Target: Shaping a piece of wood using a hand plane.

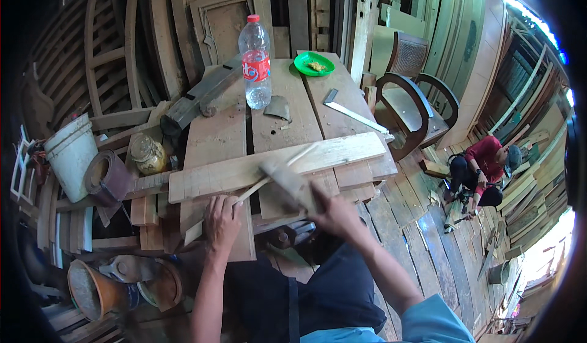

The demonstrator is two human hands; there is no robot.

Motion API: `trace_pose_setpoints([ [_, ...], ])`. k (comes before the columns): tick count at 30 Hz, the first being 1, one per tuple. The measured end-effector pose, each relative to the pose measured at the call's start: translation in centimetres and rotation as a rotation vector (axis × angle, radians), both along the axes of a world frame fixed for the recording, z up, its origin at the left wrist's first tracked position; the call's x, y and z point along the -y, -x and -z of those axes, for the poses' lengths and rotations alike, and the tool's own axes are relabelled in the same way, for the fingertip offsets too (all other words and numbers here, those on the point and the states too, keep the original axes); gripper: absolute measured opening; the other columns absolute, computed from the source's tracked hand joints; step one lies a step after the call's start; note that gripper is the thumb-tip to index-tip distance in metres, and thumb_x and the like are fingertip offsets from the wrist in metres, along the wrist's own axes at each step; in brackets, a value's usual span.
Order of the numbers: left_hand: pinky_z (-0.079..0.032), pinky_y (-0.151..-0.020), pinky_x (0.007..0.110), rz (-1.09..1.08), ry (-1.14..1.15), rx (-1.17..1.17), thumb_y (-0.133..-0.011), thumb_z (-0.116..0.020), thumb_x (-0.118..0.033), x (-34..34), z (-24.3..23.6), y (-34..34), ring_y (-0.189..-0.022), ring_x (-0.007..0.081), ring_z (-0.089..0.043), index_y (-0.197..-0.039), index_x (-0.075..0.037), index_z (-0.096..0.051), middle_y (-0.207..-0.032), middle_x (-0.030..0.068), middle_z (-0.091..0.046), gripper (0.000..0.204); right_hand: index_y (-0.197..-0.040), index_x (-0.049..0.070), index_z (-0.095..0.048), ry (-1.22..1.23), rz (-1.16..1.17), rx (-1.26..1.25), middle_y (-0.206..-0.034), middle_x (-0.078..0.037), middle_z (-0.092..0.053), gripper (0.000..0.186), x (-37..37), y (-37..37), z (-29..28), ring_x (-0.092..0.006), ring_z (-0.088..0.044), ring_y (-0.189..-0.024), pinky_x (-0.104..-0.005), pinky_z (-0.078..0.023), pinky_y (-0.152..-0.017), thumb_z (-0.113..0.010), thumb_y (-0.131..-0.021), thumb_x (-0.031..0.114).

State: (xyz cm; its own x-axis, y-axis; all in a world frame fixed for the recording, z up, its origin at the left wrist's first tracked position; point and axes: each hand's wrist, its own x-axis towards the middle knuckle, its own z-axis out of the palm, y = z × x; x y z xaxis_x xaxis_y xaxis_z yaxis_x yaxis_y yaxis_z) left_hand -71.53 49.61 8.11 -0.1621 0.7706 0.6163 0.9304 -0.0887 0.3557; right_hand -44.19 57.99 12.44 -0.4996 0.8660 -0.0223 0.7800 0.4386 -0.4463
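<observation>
A thin pale wooden stick [252, 189] slants across a light plank [342, 151] on the workbench. My left hand [223, 220] is closed round the stick near its lower end, at the bench's front edge. In my right hand [338, 214] is a broad, flat, brownish tool [285, 181], smeared by motion, so its exact kind cannot be made out. Its broad end is beside the stick, above the plank; whether it touches either is unclear.
The workbench [214, 113] also holds a red-capped plastic bottle [257, 67], green plate [306, 69] with food and try square [354, 115]. Buckets and a jar [147, 153] stand left. A chair [409, 107] and a crouching person [480, 168] are to the right.
</observation>
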Motion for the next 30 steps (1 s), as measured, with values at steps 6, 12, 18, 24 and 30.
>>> trace_pose_setpoints([
  [6,-0.046,-0.073,0.043,-0.034,-0.022,-0.088,-0.085,-0.065,-0.015,-0.8,0.3,-0.1,-0.084,0.0298,-0.056,-0.087,-0.008,-0.059,-0.086,0.0082,-0.058,0.01,-0.15,0.014,-0.027,-0.004,-0.025,0.054,-0.088,-0.033,-0.064,0.086,1.1,1.0,-0.5,-0.0479,-0.064,-0.084,-0.0533,-0.051,-0.076,-0.068,-0.079,0.041],
  [12,-0.046,-0.073,0.042,-0.037,-0.047,-0.074,-0.085,-0.065,-0.015,-1.0,-0.7,-0.8,-0.084,0.0292,-0.057,-0.084,-0.008,-0.058,-0.084,0.0077,-0.059,0.01,-0.149,0.012,-0.027,0.0,0.261,-0.109,-0.086,-0.031,-0.065,0.084,-2.0,0.4,-0.7,-0.0456,-0.065,-0.081,-0.0519,-0.052,-0.075,-0.066,-0.081,0.041],
  [18,-0.047,-0.077,0.045,-0.1,0.0,-0.037,-0.082,-0.068,-0.013,-0.2,0.1,0.3,-0.085,0.0334,-0.058,-0.085,-0.005,-0.06,-0.085,0.0102,-0.06,0.012,-0.152,0.019,-0.021,-0.041,-0.086,0.038,-0.081,-0.031,-0.065,0.089,2.4,0.8,0.1,-0.0467,-0.065,-0.079,-0.0539,-0.052,-0.074,-0.068,-0.08,0.042],
  [24,-0.047,-0.072,0.041,-0.086,-0.015,-0.076,-0.085,-0.066,-0.016,-0.5,-0.4,-0.2,-0.083,0.0293,-0.058,-0.085,-0.008,-0.058,-0.085,0.0075,-0.059,0.011,-0.151,0.014,-0.021,-0.016,0.164,-0.063,-0.078,-0.031,-0.064,0.086,-0.2,-0.1,0.1,-0.0459,-0.065,-0.076,-0.0535,-0.053,-0.069,-0.065,-0.083,0.042],
  [30,-0.047,-0.073,0.041,-0.092,-0.014,-0.071,-0.085,-0.066,-0.016,0.0,-0.5,0.0,-0.083,0.0293,-0.058,-0.086,-0.009,-0.059,-0.085,0.0082,-0.059,0.01,-0.152,0.015,-0.021,0.039,0.046,-0.008,-0.086,-0.031,-0.065,0.087,0.1,-0.1,-0.3,-0.046,-0.065,-0.079,-0.0516,-0.053,-0.071,-0.065,-0.083,0.044],
])
